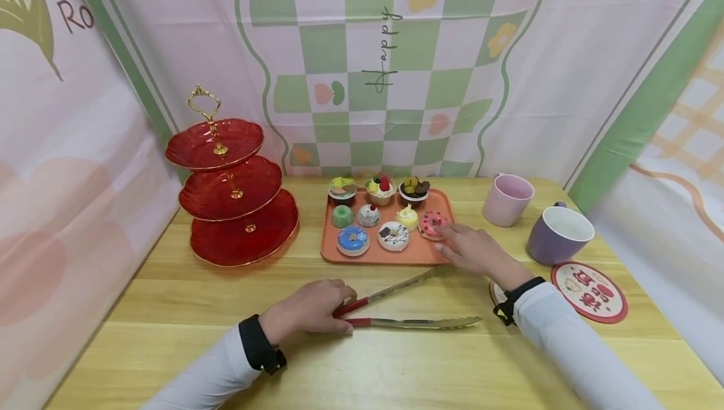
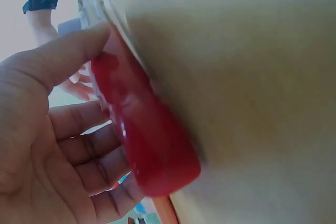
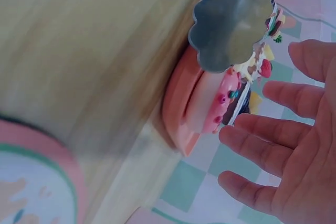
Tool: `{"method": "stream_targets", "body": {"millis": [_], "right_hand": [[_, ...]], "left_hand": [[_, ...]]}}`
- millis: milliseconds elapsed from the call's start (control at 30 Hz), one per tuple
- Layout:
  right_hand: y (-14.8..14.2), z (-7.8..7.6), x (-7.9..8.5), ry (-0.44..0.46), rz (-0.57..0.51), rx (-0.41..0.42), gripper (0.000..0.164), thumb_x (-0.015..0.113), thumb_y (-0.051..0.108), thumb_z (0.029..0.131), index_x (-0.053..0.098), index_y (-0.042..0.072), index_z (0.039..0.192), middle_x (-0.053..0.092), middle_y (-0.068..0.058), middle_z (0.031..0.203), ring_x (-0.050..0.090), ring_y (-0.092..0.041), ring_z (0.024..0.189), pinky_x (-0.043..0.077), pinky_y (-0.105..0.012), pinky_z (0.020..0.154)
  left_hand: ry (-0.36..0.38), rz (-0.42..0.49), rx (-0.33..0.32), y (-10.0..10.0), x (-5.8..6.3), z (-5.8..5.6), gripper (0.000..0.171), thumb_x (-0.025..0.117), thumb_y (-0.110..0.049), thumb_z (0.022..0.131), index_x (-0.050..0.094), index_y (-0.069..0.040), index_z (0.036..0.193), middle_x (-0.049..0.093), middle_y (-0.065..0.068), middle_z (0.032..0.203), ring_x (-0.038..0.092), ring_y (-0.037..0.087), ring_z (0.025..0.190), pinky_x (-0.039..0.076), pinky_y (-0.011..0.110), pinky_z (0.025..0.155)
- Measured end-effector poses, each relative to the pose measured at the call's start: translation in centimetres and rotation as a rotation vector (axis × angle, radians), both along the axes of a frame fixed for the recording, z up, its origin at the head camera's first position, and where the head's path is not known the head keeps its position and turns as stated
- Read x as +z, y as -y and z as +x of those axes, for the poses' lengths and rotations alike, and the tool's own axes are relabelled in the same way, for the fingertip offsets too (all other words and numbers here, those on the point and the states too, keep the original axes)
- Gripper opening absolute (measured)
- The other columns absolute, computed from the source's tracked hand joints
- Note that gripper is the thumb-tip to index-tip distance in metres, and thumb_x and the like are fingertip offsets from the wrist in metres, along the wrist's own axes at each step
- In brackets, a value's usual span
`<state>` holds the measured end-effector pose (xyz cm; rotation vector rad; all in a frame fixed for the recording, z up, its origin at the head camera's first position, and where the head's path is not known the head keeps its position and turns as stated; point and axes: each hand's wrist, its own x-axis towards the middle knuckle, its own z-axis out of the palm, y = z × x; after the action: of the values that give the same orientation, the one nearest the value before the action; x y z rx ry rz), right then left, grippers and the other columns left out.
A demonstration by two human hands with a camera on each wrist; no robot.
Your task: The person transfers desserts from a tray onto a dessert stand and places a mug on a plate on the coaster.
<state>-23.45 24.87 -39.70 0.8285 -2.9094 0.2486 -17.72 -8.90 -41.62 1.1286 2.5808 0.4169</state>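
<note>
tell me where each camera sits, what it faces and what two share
Head: on the head, facing forward and down over the table, tray and tongs; left fingers, right fingers and both sleeves show.
Left wrist: on that wrist, facing the tongs' red handle; left fingers grip it, right fingers show beyond.
Right wrist: on that wrist, facing the pink donut and a tongs tip; right fingers show.
Shared: head and right wrist both show the pink donut.

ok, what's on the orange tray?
Three cupcakes at the back, six small doughnuts and cakes in front. In the head view, the right hand hides part of the pink doughnut and the tray's near right corner. Surface beneath all nine: covered.
</note>
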Motion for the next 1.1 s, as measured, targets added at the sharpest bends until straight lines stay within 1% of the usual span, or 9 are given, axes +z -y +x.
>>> {"method": "stream_targets", "body": {"millis": [67, 300, 433, 700, 800, 967, 1100], "right_hand": [[-0.3, 0.2, 0.0, 0.01, -0.014, -0.009, 0.043, 0.056, 0.026, 0.093, 0.054, -0.002, 0.126, 0.053, -0.028, 0.121, 0.052, -0.042, 0.108, 0.042, -0.055, 0.082], [-0.7, 0.2, -0.1, 0.005, -0.03, -0.013, 0.041, 0.055, 0.025, 0.093, 0.055, -0.002, 0.124, 0.054, -0.028, 0.117, 0.054, -0.041, 0.105, 0.044, -0.054, 0.079], [-0.8, 0.1, 0.0, 0.016, -0.034, -0.016, 0.042, 0.055, 0.025, 0.093, 0.054, -0.002, 0.124, 0.054, -0.028, 0.119, 0.053, -0.042, 0.107, 0.043, -0.055, 0.08], [-1.3, 0.2, -0.2, 0.047, -0.06, -0.038, 0.043, 0.051, 0.025, 0.095, 0.052, -0.003, 0.128, 0.051, -0.027, 0.124, 0.048, -0.042, 0.113, 0.04, -0.057, 0.084], [-1.6, 0.3, -0.4, 0.042, -0.07, -0.038, 0.04, 0.051, 0.019, 0.094, 0.052, -0.003, 0.127, 0.051, -0.026, 0.124, 0.048, -0.042, 0.113, 0.039, -0.057, 0.085], [-2.0, 0.1, -0.4, -0.018, -0.084, -0.038, 0.035, 0.054, 0.006, 0.089, 0.055, -0.005, 0.122, 0.055, -0.025, 0.119, 0.051, -0.041, 0.109, 0.042, -0.053, 0.083], [-2.3, -0.1, 0.0, 0.001, -0.069, -0.094, 0.036, 0.055, 0.005, 0.087, 0.056, -0.006, 0.121, 0.056, -0.025, 0.117, 0.052, -0.041, 0.107, 0.044, -0.053, 0.081]], "left_hand": [[-0.002, -0.002, -0.004, -0.2, -0.1, 0.1, 0.048, 0.075, -0.04, 0.077, 0.062, -0.01, 0.111, 0.051, -0.007, 0.08, 0.046, 0.009, 0.071, 0.039, 0.023, 0.061], [-0.023, -0.001, -0.008, -0.6, -0.2, 0.3, 0.04, 0.076, -0.033, 0.078, 0.062, -0.008, 0.106, 0.048, -0.007, 0.076, 0.045, 0.009, 0.068, 0.038, 0.023, 0.06], [-0.027, 0.0, -0.014, -0.7, -0.3, 0.3, 0.036, 0.075, -0.03, 0.079, 0.061, -0.009, 0.104, 0.046, -0.007, 0.074, 0.045, 0.009, 0.068, 0.038, 0.022, 0.059], [-0.018, 0.008, -0.01, -0.7, -0.4, 0.6, 0.036, 0.075, -0.03, 0.079, 0.061, -0.009, 0.104, 0.046, -0.007, 0.075, 0.044, 0.009, 0.067, 0.038, 0.022, 0.059], [-0.014, 0.013, -0.008, -0.6, -0.5, 0.8, 0.035, 0.074, -0.029, 0.079, 0.061, -0.009, 0.104, 0.046, -0.007, 0.075, 0.044, 0.009, 0.067, 0.038, 0.022, 0.059], [-0.001, 0.026, 0.01, -0.4, -0.4, 1.0, 0.036, 0.073, -0.028, 0.081, 0.059, -0.009, 0.108, 0.046, -0.007, 0.078, 0.045, 0.009, 0.068, 0.039, 0.022, 0.059], [0.009, 0.048, 0.018, -0.4, -0.2, 1.1, 0.037, 0.072, -0.028, 0.082, 0.058, -0.01, 0.111, 0.047, -0.006, 0.084, 0.046, 0.009, 0.072, 0.04, 0.022, 0.062]]}}
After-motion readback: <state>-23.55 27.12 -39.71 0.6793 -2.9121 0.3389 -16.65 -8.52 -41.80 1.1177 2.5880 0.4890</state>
